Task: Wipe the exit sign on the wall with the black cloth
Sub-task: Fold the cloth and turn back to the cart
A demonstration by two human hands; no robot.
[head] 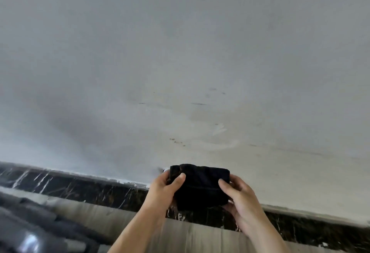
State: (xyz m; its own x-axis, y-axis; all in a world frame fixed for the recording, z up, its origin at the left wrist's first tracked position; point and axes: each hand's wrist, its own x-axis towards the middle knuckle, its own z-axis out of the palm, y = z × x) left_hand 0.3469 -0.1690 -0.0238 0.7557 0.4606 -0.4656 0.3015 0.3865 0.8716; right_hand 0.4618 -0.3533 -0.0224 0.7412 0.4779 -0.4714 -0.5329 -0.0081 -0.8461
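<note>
Two hands hold the black cloth at about 6 o'clock in the view: left hand pinching its left edge, thumb laid over the front; right hand closed on its right and lower edge. Both grips shut on the folded pad, held in the air just in front of the wall's foot.

No exit sign anywhere in view; only bare grey wall from 9 through 12 to 3 o'clock, scuffed and stained near 1 o'clock. Whereabouts of the sign: cannot tell.

Possible trouble from here, as judgement only:
- Wiping the wrong spot, since the target lies out of sight; a turn of the head probably needed first.
- Loosening of the fold when one hand lets go, leaving a loose corner to trail and smear rather than clean.
- Dropping the cloth during the change from two hands to one, down toward the pale floor.
- Dragging wall grime onto the sign if the pad brushes the stained plaster on the way.

Around: dark veined marble skirting running from 9 to 4 o'clock beneath the wall; blurred dark shapes at 8 o'clock, too indistinct to name. Nothing between the cloth and the wall.
</note>
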